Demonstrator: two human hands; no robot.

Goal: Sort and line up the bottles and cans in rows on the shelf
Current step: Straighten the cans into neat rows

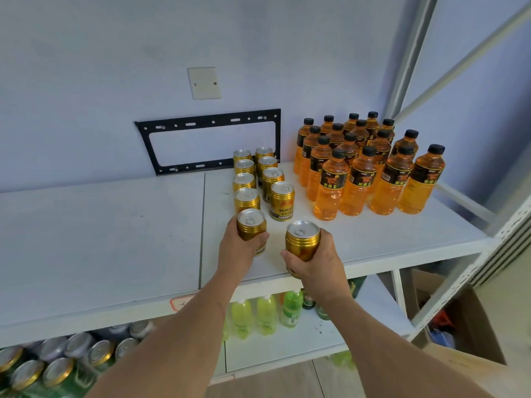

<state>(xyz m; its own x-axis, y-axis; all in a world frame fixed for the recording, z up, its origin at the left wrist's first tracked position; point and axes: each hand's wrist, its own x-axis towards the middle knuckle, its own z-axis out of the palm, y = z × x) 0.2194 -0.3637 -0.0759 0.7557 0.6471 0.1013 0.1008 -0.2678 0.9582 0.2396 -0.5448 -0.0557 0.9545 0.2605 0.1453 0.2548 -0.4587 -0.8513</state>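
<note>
Two rows of gold cans (pixel 260 179) run front to back on the white shelf (pixel 100 239). My left hand (pixel 237 251) grips a gold can (pixel 250 225) at the front end of the left row, just in front of its nearest can. My right hand (pixel 317 261) holds another gold can (pixel 302 239) over the shelf's front edge, in front of the right row's nearest can (pixel 282 201). Several orange bottles with black caps (pixel 365 165) stand in rows to the right of the cans.
A black metal bracket (pixel 209 122) and a white wall plate (pixel 204 83) are on the back wall. The lower shelf holds green bottles (pixel 267 313) and several cans (pixel 57 360). A metal shelf post (pixel 459 282) and a cardboard box (pixel 471 326) are at the right.
</note>
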